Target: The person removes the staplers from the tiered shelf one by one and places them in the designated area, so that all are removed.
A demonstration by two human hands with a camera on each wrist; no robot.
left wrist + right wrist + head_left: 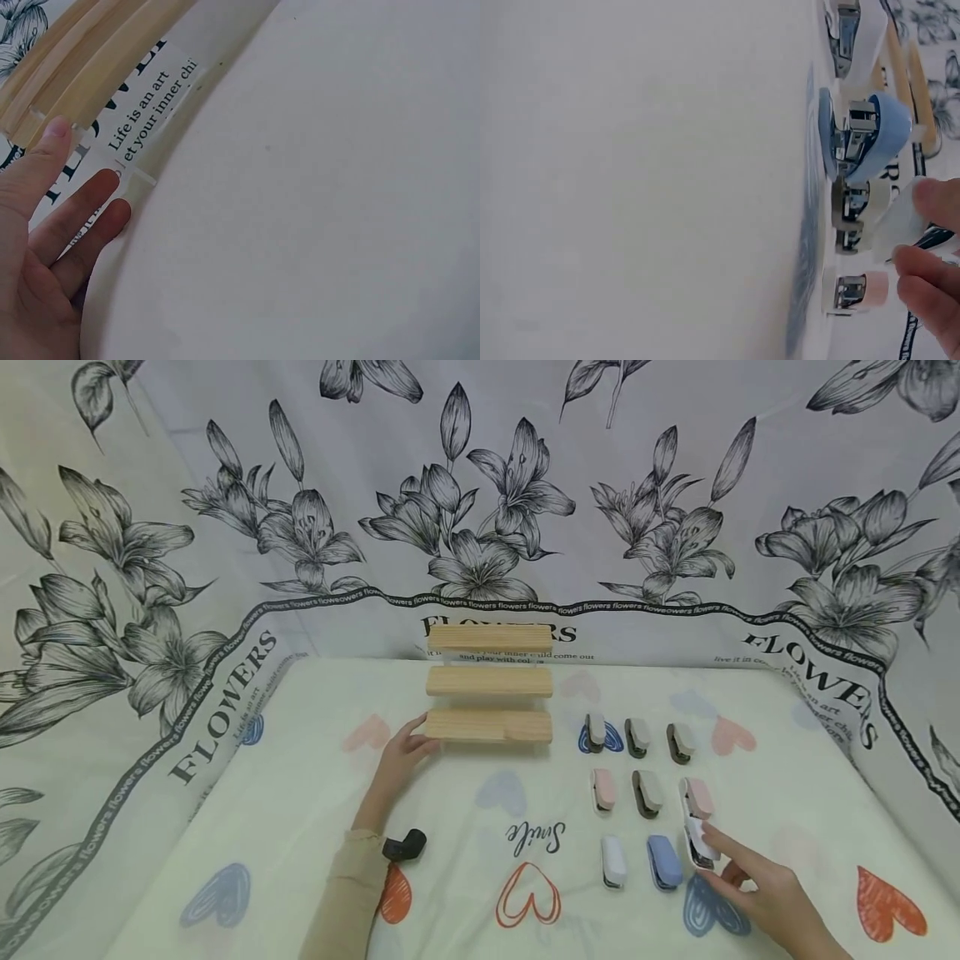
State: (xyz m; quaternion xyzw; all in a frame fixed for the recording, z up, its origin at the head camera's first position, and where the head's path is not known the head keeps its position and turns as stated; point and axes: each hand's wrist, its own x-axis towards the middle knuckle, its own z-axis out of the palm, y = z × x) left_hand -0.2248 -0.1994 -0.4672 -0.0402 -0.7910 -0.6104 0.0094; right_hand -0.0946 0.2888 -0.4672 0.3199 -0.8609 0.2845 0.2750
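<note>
My right hand (pixel 772 889) pinches a small white stapler (pixel 702 845) between thumb and fingertips. In the right wrist view, the held white stapler (pixel 901 221) appears close beside the row of others. Just beyond it lies a pink stapler (pixel 698 798), and a blue stapler (pixel 664 862) sits to its left. My left hand (pixel 405 752) is at the left end of a three-tier wooden rack (pixel 487 727). In the left wrist view, the thumb (pixel 56 127) touches the wood while two relaxed fingers stand apart from it.
Left of the blue one is another white stapler (pixel 612 862). Farther back are a second pink stapler (pixel 603 791) and several grey-and-dark staplers (pixel 637 737), all right of the rack. A flower-printed cloth (pixel 480 527) hangs behind the heart-patterned tabletop (pixel 300 827).
</note>
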